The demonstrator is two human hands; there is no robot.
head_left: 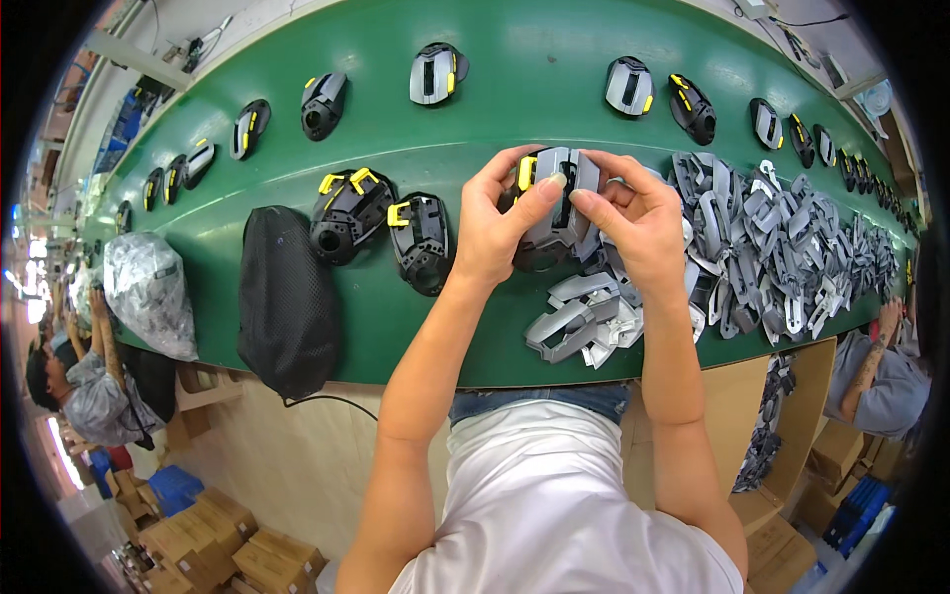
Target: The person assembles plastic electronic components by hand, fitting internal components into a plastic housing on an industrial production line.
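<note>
My left hand (492, 220) and my right hand (643, 230) hold a black plastic housing with a grey cover and a yellow tab (554, 238) just above the green table. Both thumbs press on the grey cover near its middle slot; the other fingers wrap the sides and are partly hidden. Left of my hands, a black housing with one yellow tab (424, 243) and another with two yellow tabs (348, 216) lie uncovered. Close to my right forearm, loose grey cover pieces (572, 315) lie at the table's near edge.
A large heap of grey plastic parts (752, 247) spreads along the right. Covered housings (432, 74) stand in a row across the green table (534, 94). A black mesh-covered object (287, 297) and a clear plastic bag (148, 292) are left. Co-workers sit at both sides.
</note>
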